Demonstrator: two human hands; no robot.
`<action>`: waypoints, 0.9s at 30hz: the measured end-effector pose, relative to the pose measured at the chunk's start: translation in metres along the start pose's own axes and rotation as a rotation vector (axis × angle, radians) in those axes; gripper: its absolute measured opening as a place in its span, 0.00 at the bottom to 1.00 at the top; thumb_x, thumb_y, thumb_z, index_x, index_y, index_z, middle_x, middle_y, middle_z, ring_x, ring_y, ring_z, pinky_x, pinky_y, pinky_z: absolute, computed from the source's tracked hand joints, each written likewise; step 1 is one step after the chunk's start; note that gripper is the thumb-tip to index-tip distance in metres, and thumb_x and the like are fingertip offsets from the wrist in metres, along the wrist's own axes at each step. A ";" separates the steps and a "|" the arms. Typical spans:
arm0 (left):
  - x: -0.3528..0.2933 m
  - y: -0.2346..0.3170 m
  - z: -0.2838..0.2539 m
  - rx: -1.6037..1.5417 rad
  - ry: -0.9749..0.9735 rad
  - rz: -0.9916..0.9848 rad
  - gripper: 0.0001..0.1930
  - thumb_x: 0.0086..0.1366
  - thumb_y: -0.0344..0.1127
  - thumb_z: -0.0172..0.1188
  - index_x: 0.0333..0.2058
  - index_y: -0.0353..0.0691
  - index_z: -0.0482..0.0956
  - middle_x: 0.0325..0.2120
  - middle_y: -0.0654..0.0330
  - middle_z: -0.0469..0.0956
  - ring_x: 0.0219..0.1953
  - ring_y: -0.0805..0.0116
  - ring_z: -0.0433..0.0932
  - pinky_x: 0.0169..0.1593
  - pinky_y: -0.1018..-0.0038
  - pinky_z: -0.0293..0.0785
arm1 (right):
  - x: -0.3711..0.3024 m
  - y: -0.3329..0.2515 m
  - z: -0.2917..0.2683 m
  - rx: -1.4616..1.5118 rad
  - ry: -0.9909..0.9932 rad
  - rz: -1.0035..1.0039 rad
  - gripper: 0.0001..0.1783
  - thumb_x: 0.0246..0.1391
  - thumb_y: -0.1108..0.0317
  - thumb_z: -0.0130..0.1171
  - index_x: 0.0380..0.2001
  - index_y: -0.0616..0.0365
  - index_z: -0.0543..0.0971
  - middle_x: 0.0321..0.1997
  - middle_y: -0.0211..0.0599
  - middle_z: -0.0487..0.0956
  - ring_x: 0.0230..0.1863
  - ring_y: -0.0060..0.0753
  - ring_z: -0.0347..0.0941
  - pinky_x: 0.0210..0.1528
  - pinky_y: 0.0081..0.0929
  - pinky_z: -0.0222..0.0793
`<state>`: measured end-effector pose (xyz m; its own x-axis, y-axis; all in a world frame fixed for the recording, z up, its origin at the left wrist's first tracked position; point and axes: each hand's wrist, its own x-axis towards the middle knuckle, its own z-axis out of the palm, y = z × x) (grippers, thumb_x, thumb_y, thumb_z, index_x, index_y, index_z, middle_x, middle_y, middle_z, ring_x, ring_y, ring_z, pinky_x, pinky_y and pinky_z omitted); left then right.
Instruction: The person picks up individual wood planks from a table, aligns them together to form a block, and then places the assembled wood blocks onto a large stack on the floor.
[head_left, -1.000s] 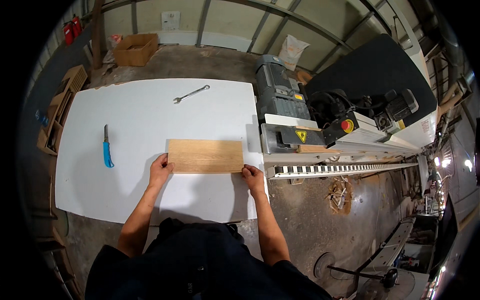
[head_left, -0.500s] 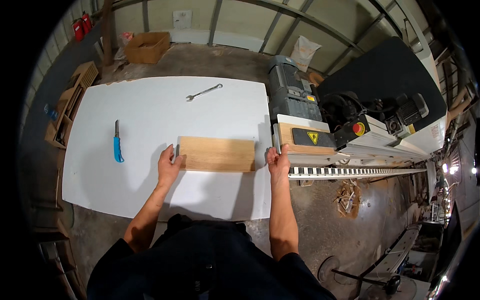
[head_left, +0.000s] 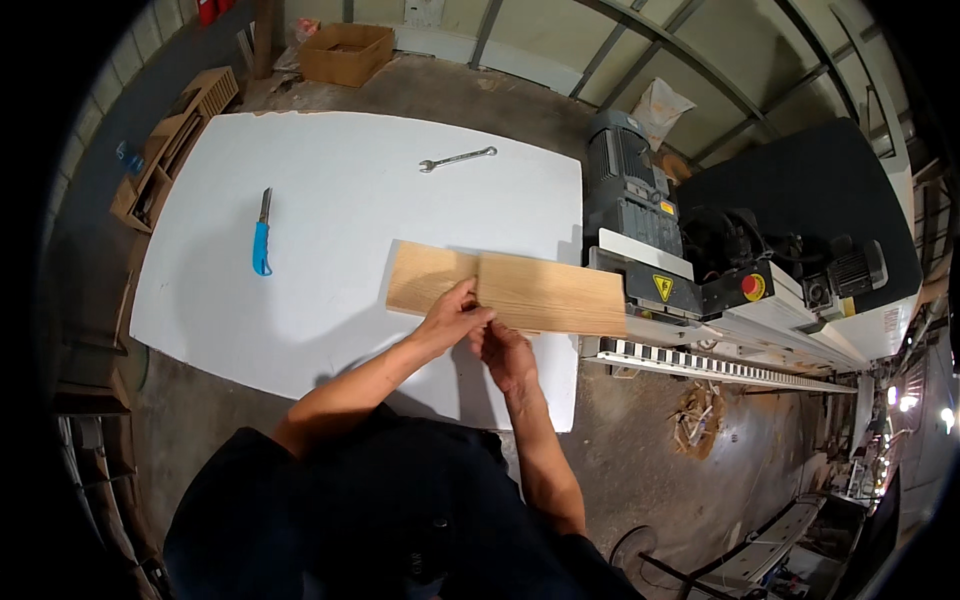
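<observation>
One light-brown wooden board [head_left: 420, 275] lies on the white tabletop [head_left: 330, 210]. A second wooden board [head_left: 555, 292] overlaps its right part, and its far end reaches the machine on the right. My left hand [head_left: 450, 320] is closed on the left end of the upper board, its fingers at the end edge. Just right of it, my right hand [head_left: 508, 358] has its fingers curled at the near left corner of the same board. Both hands come close together there, and some fingertips are hidden.
On the table lie a blue-handled knife [head_left: 262, 240] and a metal wrench [head_left: 458, 160]. To the right stands the machine with a grey motor [head_left: 628, 170], a red stop button [head_left: 752, 287] and a toothed rail [head_left: 720, 368]. A cardboard box [head_left: 346, 54] stands on the floor behind.
The second board has come leftward out from the machine over the first one. My right hand moved left from the machine's end; my left hand left the lower board's end for the upper board. The view shifted.
</observation>
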<state>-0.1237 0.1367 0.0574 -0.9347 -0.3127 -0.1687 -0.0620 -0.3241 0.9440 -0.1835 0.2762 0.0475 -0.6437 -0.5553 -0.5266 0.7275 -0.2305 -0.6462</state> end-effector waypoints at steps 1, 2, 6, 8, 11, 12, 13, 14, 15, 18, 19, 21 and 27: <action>0.000 0.001 -0.003 -0.084 0.002 -0.055 0.20 0.62 0.24 0.54 0.54 0.34 0.67 0.33 0.63 0.77 0.33 0.80 0.71 0.37 0.81 0.69 | -0.010 0.003 0.012 -0.030 0.082 0.068 0.12 0.60 0.60 0.52 0.40 0.56 0.74 0.29 0.37 0.77 0.26 0.33 0.71 0.31 0.28 0.67; 0.006 -0.002 -0.002 -0.166 0.086 0.082 0.22 0.61 0.21 0.51 0.55 0.37 0.68 0.30 0.64 0.77 0.27 0.81 0.71 0.34 0.81 0.69 | -0.002 0.006 -0.001 -0.014 0.024 -0.068 0.13 0.59 0.58 0.53 0.40 0.55 0.75 0.28 0.36 0.77 0.25 0.33 0.71 0.31 0.30 0.68; -0.002 0.014 -0.042 -0.080 0.194 -0.045 0.26 0.60 0.18 0.48 0.59 0.36 0.64 0.32 0.64 0.77 0.31 0.80 0.72 0.39 0.82 0.70 | 0.023 -0.035 -0.068 0.107 0.348 -0.306 0.06 0.55 0.65 0.59 0.33 0.54 0.77 0.23 0.29 0.75 0.22 0.26 0.71 0.25 0.25 0.72; -0.005 0.023 -0.057 -0.076 0.236 -0.061 0.26 0.60 0.17 0.48 0.58 0.36 0.65 0.33 0.64 0.77 0.33 0.80 0.72 0.41 0.81 0.69 | 0.022 -0.046 -0.075 0.055 0.348 -0.299 0.08 0.54 0.65 0.60 0.31 0.58 0.76 0.24 0.35 0.77 0.23 0.30 0.75 0.26 0.26 0.75; -0.009 0.026 -0.076 -0.050 0.308 -0.063 0.24 0.60 0.19 0.48 0.56 0.36 0.68 0.35 0.64 0.77 0.35 0.79 0.72 0.45 0.79 0.69 | 0.018 -0.039 -0.063 -0.012 0.309 -0.236 0.10 0.55 0.65 0.60 0.29 0.62 0.77 0.25 0.39 0.79 0.23 0.31 0.76 0.25 0.26 0.75; -0.008 0.028 -0.081 0.008 0.324 -0.069 0.23 0.60 0.20 0.50 0.56 0.37 0.69 0.34 0.63 0.77 0.35 0.78 0.72 0.46 0.79 0.68 | 0.015 -0.036 -0.058 -0.042 0.297 -0.200 0.11 0.56 0.65 0.57 0.29 0.63 0.76 0.26 0.41 0.80 0.24 0.32 0.77 0.24 0.26 0.75; -0.006 0.029 -0.086 0.066 0.338 -0.075 0.23 0.60 0.22 0.52 0.56 0.37 0.69 0.33 0.63 0.77 0.35 0.76 0.72 0.46 0.78 0.68 | 0.012 -0.037 -0.057 -0.045 0.296 -0.190 0.11 0.56 0.65 0.57 0.29 0.63 0.76 0.26 0.41 0.80 0.24 0.32 0.77 0.24 0.26 0.75; -0.005 0.029 -0.092 0.065 0.346 -0.082 0.23 0.60 0.22 0.52 0.56 0.37 0.69 0.33 0.63 0.77 0.35 0.76 0.72 0.46 0.78 0.68 | 0.009 -0.038 -0.059 -0.167 0.244 -0.125 0.13 0.58 0.64 0.55 0.31 0.65 0.76 0.26 0.42 0.79 0.24 0.33 0.77 0.25 0.27 0.74; -0.003 0.028 -0.098 0.214 0.301 -0.097 0.23 0.59 0.25 0.55 0.55 0.36 0.70 0.36 0.60 0.76 0.38 0.73 0.73 0.47 0.77 0.68 | 0.006 -0.040 -0.062 -0.288 0.190 -0.060 0.15 0.59 0.63 0.53 0.33 0.67 0.75 0.27 0.44 0.79 0.25 0.33 0.77 0.26 0.27 0.74; -0.008 0.003 -0.111 0.580 0.363 -0.054 0.24 0.57 0.30 0.59 0.54 0.35 0.70 0.43 0.53 0.72 0.44 0.65 0.71 0.50 0.72 0.69 | -0.003 -0.045 -0.063 -0.425 0.267 0.003 0.16 0.60 0.62 0.51 0.31 0.67 0.76 0.25 0.45 0.79 0.23 0.33 0.77 0.24 0.27 0.73; -0.011 -0.007 -0.117 0.801 0.470 0.011 0.25 0.56 0.32 0.61 0.54 0.35 0.70 0.47 0.50 0.69 0.48 0.60 0.70 0.51 0.70 0.69 | -0.006 -0.047 -0.062 -0.489 0.303 0.043 0.16 0.60 0.62 0.51 0.30 0.66 0.76 0.24 0.44 0.79 0.22 0.33 0.76 0.23 0.27 0.72; -0.018 -0.011 -0.120 0.815 0.413 0.067 0.27 0.56 0.34 0.61 0.55 0.35 0.69 0.49 0.48 0.67 0.51 0.57 0.68 0.52 0.69 0.68 | -0.007 -0.044 -0.068 -0.462 0.274 0.003 0.16 0.59 0.60 0.54 0.29 0.64 0.76 0.24 0.42 0.79 0.21 0.31 0.76 0.22 0.25 0.71; -0.029 -0.011 -0.106 0.849 0.320 0.152 0.35 0.54 0.36 0.63 0.60 0.37 0.61 0.50 0.45 0.66 0.52 0.54 0.68 0.53 0.67 0.68 | -0.004 -0.033 -0.075 -0.491 0.366 -0.095 0.15 0.53 0.57 0.62 0.25 0.59 0.77 0.22 0.37 0.79 0.20 0.26 0.75 0.19 0.18 0.65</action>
<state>-0.0588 0.0546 0.0214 -0.8202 -0.5716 0.0233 -0.3008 0.4656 0.8323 -0.2229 0.3466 0.0298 -0.8032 -0.2202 -0.5535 0.5249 0.1776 -0.8324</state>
